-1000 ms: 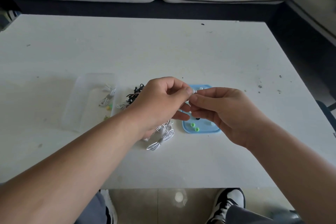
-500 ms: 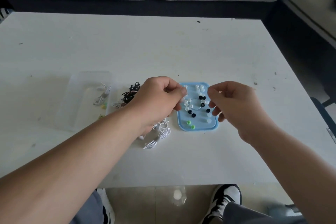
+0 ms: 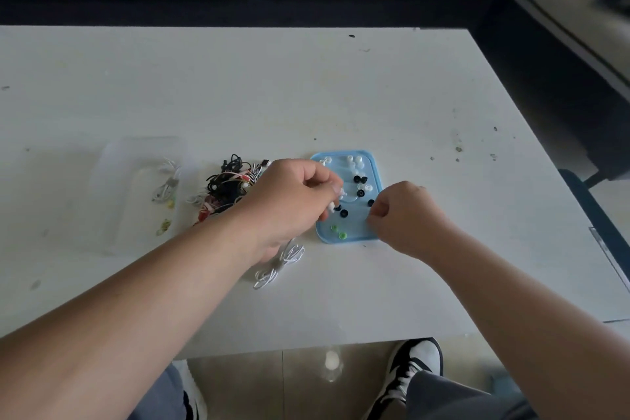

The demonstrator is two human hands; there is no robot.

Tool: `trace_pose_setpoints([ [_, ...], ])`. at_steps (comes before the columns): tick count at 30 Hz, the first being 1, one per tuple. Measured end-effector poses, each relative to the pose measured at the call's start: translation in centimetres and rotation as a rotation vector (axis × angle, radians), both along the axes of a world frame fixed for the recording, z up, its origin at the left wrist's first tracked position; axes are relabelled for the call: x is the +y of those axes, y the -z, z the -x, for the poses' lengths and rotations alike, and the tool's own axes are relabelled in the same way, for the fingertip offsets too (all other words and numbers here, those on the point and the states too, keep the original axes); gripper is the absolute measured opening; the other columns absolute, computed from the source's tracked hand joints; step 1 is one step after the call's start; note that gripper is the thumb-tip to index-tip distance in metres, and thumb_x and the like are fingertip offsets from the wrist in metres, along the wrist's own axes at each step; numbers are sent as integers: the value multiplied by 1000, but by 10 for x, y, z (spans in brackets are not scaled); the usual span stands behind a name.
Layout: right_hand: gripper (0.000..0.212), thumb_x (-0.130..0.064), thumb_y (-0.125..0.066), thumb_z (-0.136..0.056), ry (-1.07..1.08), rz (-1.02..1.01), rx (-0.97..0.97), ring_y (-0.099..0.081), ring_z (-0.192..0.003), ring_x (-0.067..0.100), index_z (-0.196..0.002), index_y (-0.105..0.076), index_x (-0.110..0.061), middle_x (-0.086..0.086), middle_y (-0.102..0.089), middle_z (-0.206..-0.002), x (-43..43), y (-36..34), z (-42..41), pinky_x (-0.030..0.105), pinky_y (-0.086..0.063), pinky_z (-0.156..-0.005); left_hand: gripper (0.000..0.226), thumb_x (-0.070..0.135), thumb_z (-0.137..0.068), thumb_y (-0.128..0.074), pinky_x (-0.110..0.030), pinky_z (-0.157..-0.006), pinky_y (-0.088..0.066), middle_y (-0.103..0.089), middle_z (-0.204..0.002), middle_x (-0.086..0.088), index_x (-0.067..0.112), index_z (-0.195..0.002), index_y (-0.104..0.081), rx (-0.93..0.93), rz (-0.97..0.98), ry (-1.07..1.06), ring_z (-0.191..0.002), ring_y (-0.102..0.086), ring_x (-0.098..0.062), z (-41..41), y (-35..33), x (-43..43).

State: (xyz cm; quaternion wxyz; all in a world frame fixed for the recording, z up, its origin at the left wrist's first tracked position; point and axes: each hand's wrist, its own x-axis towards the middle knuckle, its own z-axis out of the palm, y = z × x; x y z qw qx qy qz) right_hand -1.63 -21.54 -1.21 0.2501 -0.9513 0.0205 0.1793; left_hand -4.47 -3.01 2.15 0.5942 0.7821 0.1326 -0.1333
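Left hand [image 3: 293,201] over the left edge of the blue tray [image 3: 356,222], fingers curled, pinching a white earbud [image 3: 342,195] at the fingertips; its white cable [image 3: 278,264] lies looped on the table [image 3: 306,89] by the wrist. Right hand [image 3: 405,218] at the tray's near right corner, thumb and forefinger pressed together; cannot tell whether they hold anything. Loose ear tips [image 3: 360,179] sit in the tray
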Motion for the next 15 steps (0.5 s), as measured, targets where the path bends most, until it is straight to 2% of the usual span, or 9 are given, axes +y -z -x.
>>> trace_pose_setpoints([
  [4, 22, -4, -61, -85, 7, 16, -17, -57, -60, 22, -70, -61, -21, 4, -64, -82, 1, 5, 0, 25, -45, -50, 10, 16, -98, -68, -18, -53, -46, -73, -78, 0, 17, -94, -77, 16, 17, 41, -57, -59, -3, -1, -2, -4],
  [8, 15, -7, -71, -82, 24, 16, -16, -62, -58, 22, -73, -67, -19, 3, -67, -80, -1, 9, -2, 23, -47, -49, 9, 15, -98, -68, -18, -52, -45, -74, -81, -4, 16, -94, -77, 17, 37, 44, -57, -59, -4, -3, -3, -4],
  [11, 9, -9, -75, -81, 18, 10, -30, -66, -63, 26, -79, -70, -16, 5, -69, -82, -3, 8, -1, 30, -53, -56, 9, 15, -98, -69, -17, -50, -44, -70, -76, -2, 15, -94, -77, 21, 51, 31, -56, -58, -4, -3, -5, -1],
  [15, 9, -9, -69, -84, -10, 16, -63, -68, -72, 28, -78, -72, -15, 6, -71, -82, -1, 2, 4, 34, -56, -61, 6, 15, -97, -71, -20, -53, -46, -70, -77, -2, 16, -97, -77, 14, 63, 25, -58, -60, -6, -2, -8, 4],
])
